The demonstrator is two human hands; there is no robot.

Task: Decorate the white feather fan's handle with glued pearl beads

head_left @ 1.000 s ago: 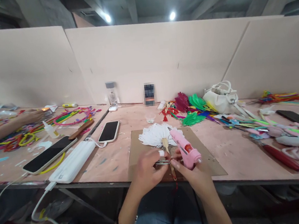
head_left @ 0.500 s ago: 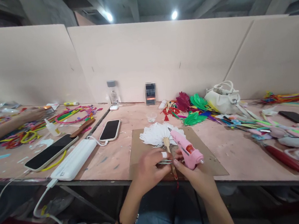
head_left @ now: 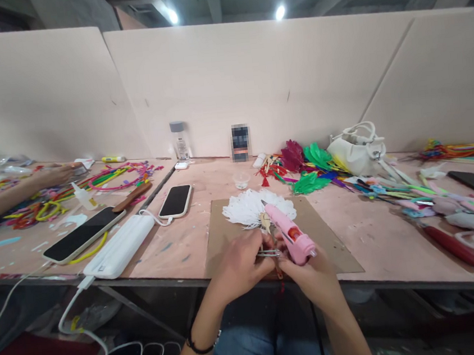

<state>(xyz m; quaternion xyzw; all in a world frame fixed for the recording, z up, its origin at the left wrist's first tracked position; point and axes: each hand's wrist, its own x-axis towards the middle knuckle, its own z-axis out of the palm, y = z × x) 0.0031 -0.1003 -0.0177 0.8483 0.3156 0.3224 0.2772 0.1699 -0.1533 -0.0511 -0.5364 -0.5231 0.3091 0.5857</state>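
Observation:
A white feather fan (head_left: 240,210) with a wooden handle lies on a sheet of brown cardboard (head_left: 331,246) in front of me. My left hand (head_left: 237,262) is closed around slim metal tweezers (head_left: 269,252), whose tips point right, across the fan's handle. My right hand (head_left: 313,277) grips a pink hot glue gun (head_left: 285,228), its nozzle pointing up and left over the feathers. The right thumb and fingertips meet at the handle beside the tweezers; what they pinch there is too small to make out. A red tassel hangs below the handle.
Phones (head_left: 175,201), a white power bank (head_left: 121,247) and a glue bottle (head_left: 84,196) lie to the left. A co-worker's arm (head_left: 18,192) reaches in there. Coloured feathers (head_left: 317,158), a white handbag (head_left: 355,151) and a red-handled tool (head_left: 456,247) are on the right.
The view has tilted slightly down. The tweezers show more clearly between my hands, and the glue gun has shifted a little left. Both hands keep their hold.

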